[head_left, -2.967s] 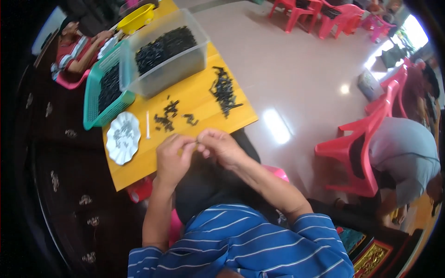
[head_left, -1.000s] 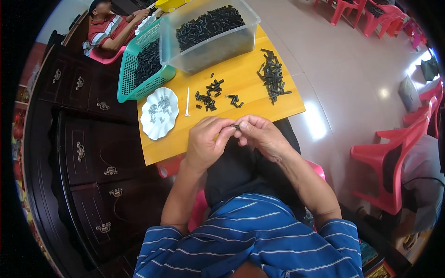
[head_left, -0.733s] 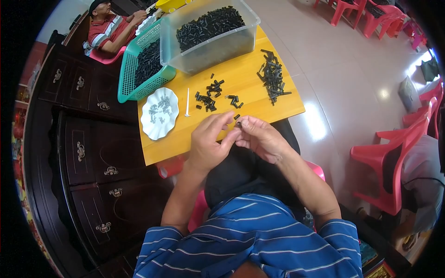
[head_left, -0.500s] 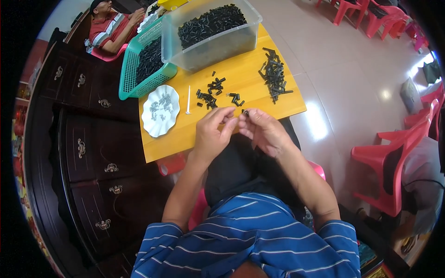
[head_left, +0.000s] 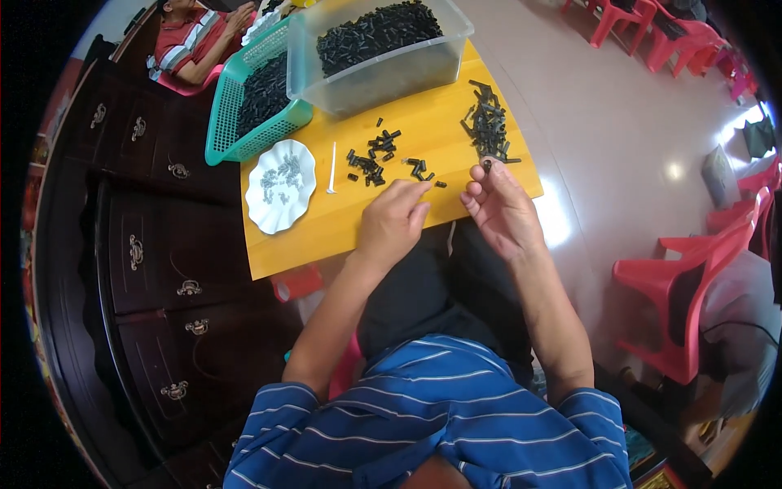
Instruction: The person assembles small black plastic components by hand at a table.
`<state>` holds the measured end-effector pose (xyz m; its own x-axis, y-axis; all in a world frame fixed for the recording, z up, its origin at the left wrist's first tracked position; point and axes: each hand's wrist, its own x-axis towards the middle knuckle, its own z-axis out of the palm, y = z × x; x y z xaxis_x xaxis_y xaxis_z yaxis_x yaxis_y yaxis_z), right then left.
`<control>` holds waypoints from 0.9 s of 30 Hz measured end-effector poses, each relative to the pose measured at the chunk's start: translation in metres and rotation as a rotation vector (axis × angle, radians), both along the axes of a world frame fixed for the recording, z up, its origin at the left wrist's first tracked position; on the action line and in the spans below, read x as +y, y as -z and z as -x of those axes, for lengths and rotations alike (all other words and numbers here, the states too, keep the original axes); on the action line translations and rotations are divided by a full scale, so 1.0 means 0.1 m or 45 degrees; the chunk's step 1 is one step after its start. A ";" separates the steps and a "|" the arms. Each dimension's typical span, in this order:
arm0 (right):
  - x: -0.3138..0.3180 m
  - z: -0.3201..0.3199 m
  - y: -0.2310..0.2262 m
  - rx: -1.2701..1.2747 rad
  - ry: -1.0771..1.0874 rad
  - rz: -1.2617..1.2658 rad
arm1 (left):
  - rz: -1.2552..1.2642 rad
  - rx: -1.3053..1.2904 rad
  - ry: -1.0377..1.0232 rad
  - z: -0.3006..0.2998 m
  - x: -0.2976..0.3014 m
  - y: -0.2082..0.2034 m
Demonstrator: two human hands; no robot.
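Note:
My right hand pinches a small black tubular piece between thumb and fingertips, just in front of a pile of longer black pieces. To its left, my left hand hovers over the table's near edge with its fingers curled; whatever they hold, if anything, is hidden. Short black tubular pieces lie in a loose heap beyond the left hand, with a smaller cluster beside it. A scalloped white plate carries many tiny clear bits. Beside the plate rests a thin white stick-like tool.
On the yellow table, a translucent bin and a teal basket hold many black pieces. A dark cabinet stands at left. Another person sits far left. Pink chairs are at right.
My hands have moved apart: the right went right and away toward the longer pieces, carrying the small black piece. The left shifted slightly right. One more short piece shows near the smaller cluster.

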<state>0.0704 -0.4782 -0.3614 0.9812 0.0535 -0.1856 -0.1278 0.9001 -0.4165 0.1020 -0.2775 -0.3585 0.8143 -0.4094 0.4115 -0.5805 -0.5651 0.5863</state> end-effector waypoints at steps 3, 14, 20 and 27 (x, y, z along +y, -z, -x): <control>0.00 0.00 0.00 -0.016 -0.027 -0.013 | -0.098 -0.174 0.019 -0.10 -0.09 0.03; 0.05 0.03 -0.01 -0.078 -0.069 0.085 | -0.087 -0.018 0.029 -0.13 -0.13 -0.09; 0.13 0.09 -0.04 -0.118 -0.077 0.304 | 0.385 0.159 0.020 0.05 -0.17 -0.62; 0.22 0.12 -0.09 -0.123 -0.123 0.457 | 0.345 0.151 0.144 0.08 -0.15 -0.74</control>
